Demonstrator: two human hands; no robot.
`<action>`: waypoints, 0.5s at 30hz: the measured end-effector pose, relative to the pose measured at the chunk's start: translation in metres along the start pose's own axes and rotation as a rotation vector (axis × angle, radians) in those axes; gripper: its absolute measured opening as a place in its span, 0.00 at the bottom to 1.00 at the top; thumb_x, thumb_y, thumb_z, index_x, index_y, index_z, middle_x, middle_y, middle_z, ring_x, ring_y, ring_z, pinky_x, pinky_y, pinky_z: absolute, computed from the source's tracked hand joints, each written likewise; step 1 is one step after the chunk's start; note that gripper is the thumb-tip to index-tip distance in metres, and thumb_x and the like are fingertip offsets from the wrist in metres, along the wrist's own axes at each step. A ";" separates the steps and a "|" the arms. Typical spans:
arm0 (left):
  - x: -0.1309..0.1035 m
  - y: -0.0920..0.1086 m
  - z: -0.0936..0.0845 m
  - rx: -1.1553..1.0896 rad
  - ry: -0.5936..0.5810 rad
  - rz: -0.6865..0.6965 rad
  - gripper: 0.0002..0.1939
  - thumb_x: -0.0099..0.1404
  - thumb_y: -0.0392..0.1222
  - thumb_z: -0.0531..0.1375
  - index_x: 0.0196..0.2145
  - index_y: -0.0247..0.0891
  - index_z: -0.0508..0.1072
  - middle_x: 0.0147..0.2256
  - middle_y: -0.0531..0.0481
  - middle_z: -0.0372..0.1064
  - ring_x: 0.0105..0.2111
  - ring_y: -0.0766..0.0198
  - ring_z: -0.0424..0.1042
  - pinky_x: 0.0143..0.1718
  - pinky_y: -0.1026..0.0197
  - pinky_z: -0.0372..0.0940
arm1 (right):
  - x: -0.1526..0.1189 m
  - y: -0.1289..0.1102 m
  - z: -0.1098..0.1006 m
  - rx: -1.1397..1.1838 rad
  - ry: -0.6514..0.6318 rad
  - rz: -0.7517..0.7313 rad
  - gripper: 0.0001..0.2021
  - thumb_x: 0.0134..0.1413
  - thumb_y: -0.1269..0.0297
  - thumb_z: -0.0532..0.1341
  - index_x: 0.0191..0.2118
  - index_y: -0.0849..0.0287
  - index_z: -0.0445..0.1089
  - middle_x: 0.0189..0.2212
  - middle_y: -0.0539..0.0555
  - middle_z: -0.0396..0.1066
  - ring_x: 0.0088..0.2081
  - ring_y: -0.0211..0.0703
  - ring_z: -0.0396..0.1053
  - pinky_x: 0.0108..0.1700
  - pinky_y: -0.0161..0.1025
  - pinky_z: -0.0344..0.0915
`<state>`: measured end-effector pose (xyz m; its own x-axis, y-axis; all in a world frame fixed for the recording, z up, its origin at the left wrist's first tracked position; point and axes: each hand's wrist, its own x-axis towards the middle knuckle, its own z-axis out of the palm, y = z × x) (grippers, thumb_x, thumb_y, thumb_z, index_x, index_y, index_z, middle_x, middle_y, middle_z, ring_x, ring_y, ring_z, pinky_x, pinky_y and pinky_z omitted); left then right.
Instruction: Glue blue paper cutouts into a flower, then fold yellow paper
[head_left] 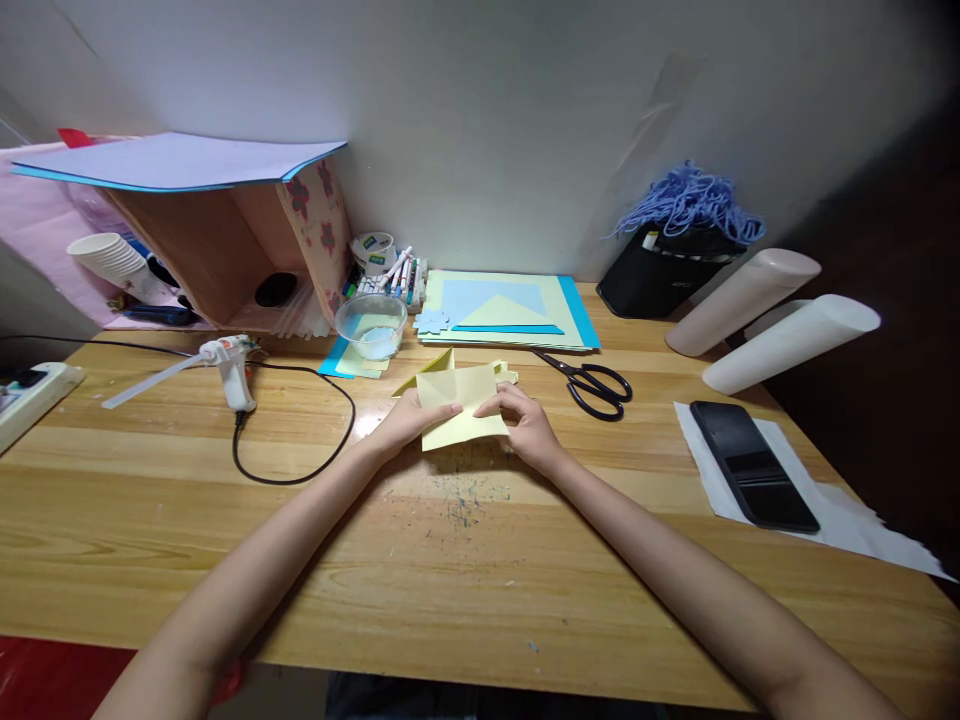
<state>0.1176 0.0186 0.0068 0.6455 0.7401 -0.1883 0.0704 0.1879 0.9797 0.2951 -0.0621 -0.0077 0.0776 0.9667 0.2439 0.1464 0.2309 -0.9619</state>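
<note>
A creased piece of pale yellow paper (461,422) is held above the wooden table between both hands. My left hand (411,418) grips its left side, with the thumb on top and the other fingers hidden behind. My right hand (526,425) pinches the right side, thumb and forefinger on the paper. Just behind the sheet lie folded yellow paper pieces (444,366), partly covered by it. Black-handled scissors (592,385) rest to the right of my right hand, their tips pointing back left.
A glue gun (231,370) with a looping black cable stands left. Behind are a clear bowl (373,328), markers (401,275), stacked coloured paper (577,315) and an open box (315,235). At right lie a phone (752,465), paper rolls (791,343) and a black holder (649,275) with blue yarn.
</note>
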 end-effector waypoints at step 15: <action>-0.006 0.007 0.004 -0.123 -0.177 0.084 0.28 0.54 0.61 0.57 0.42 0.34 0.72 0.37 0.39 0.72 0.39 0.55 0.69 0.38 0.58 0.64 | 0.003 0.002 0.000 0.048 0.150 0.187 0.12 0.43 0.56 0.64 0.30 0.59 0.66 0.30 0.53 0.70 0.33 0.43 0.67 0.35 0.39 0.65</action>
<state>0.1171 0.0127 0.0154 0.7691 0.6341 -0.0808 -0.0754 0.2155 0.9736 0.2954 -0.0592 -0.0085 0.2446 0.9669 0.0730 0.0688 0.0578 -0.9960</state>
